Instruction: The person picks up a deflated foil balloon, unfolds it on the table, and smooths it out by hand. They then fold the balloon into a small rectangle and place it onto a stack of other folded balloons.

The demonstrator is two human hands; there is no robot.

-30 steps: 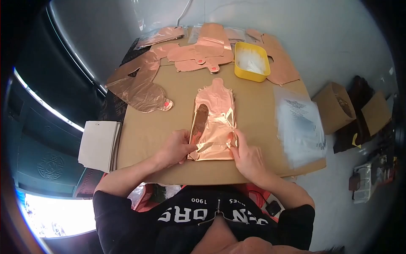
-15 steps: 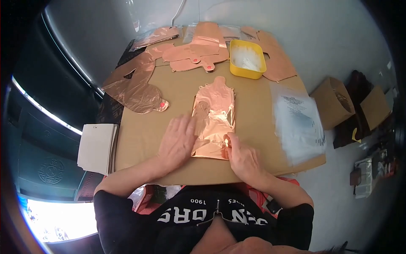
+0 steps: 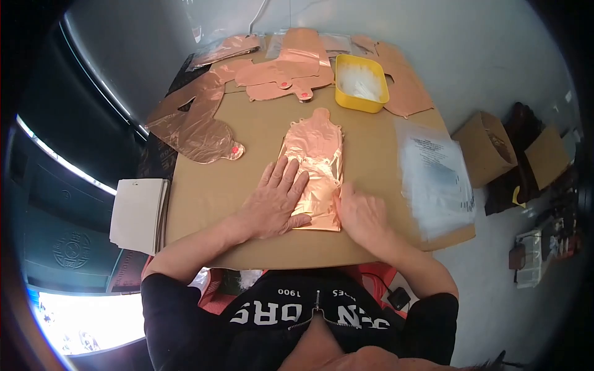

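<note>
A folded rose-gold foil balloon (image 3: 317, 139) lies flat on the cardboard-topped table in front of me, its narrow rounded tab pointing away. My left hand (image 3: 275, 198) presses palm down over its lower left part, fingers spread and thumb out along the near edge. At the opposite side, my right hand (image 3: 365, 213) is closed with curled fingers against the balloon's right edge; the fingertips are partly hidden there.
More flat foil balloons (image 3: 201, 133) lie at the left and back. A yellow tub (image 3: 362, 104) holds whitish clear pieces. Clear printed bags (image 3: 436, 179) are stacked at the right, white cards (image 3: 140, 213) at the left edge. A cardboard box (image 3: 486, 148) stands beyond the table.
My left hand has moved right onto the foil balloon and spread its fingers. My right hand has shifted slightly up and right along the edge.
</note>
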